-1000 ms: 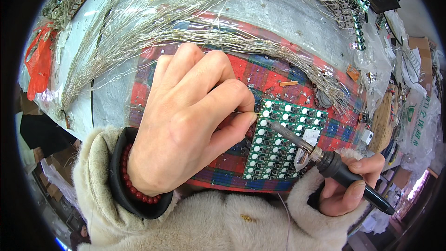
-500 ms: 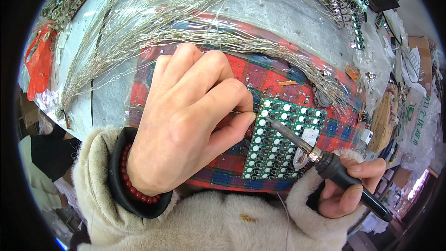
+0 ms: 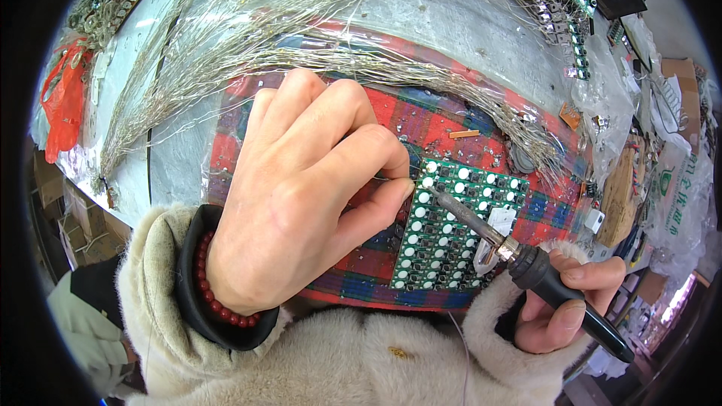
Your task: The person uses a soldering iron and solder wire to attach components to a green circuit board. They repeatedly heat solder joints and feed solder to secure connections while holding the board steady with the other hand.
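Wire bundle (image 3: 368, 66): spread in an arc across the worktop beyond the hands. Judged light and springy; single strands likely kink or tangle, so the gathered part is the better hold.

Plaid cloth (image 3: 421, 120): red and blue, littered with small bits, lying beneath the work. Judged soft.

Left hand (image 3: 301, 188): raised over the cloth, knuckles bent, thumb and forefinger pinched together at the board's upper left corner.

Circuit board (image 3: 447, 244): a green panel with rows of white round parts, on the cloth to the right of the left hand. Judged thin, stiff and light, inclined to slide if pushed; its parts look liable to damage, so it is best held by the bare edges.

Right hand (image 3: 553, 323): at the lower right, fingers and thumb closed about the soldering iron (image 3: 530, 267). The iron's black handle appears light and firm; it is the only sound hold, as the metal front is presumably hot. The tip points at the board's upper left; contact cannot be confirmed.

Fine wire (image 3: 382, 178): barely discernible, seemingly gripped in the left pinch. Judged flimsy and easily bent; a grip close to its end is advisable.
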Demonstrator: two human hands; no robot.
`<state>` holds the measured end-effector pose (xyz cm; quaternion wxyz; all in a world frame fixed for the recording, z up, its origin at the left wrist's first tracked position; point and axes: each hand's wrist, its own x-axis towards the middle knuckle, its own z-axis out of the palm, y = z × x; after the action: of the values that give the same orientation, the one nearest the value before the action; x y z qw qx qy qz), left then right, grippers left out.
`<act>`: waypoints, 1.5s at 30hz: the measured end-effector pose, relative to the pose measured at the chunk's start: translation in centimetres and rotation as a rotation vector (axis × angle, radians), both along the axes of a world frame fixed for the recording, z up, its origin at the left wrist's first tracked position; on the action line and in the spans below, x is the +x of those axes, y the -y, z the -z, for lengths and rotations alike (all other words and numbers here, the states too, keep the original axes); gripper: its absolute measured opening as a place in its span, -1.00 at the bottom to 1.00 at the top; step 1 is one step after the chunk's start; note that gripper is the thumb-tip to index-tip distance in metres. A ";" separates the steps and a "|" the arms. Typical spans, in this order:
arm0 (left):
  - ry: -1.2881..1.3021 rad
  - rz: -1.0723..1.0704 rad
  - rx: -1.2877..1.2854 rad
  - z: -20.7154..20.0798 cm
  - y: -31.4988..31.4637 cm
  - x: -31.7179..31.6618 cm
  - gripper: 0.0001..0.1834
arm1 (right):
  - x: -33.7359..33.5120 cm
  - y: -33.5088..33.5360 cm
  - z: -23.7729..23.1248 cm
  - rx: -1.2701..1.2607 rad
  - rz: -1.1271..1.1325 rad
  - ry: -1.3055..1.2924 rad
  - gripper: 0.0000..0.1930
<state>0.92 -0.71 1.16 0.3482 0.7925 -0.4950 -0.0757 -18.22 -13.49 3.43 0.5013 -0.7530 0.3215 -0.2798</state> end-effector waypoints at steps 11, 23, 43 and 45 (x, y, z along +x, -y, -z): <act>-0.002 -0.002 -0.006 0.1 0.0 0.0 -0.80 | -0.2 0.0 0.5 -0.096 0.070 0.009 -0.43; -0.019 0.005 0.000 0.0 0.0 0.1 -0.81 | -0.1 0.1 0.6 -0.119 0.072 0.027 -0.42; -0.008 0.014 0.002 -0.1 0.1 0.2 -0.81 | 0.1 -0.2 -0.2 -0.101 -0.007 -0.013 -0.40; -0.010 0.017 0.003 -0.1 0.1 0.2 -0.81 | 0.0 -0.2 -0.1 -0.117 -0.012 -0.002 -0.40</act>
<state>1.16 -0.78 1.23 0.3490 0.7882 -0.5000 -0.0835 -18.20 -13.29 3.55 0.4579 -0.7832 0.3004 -0.2945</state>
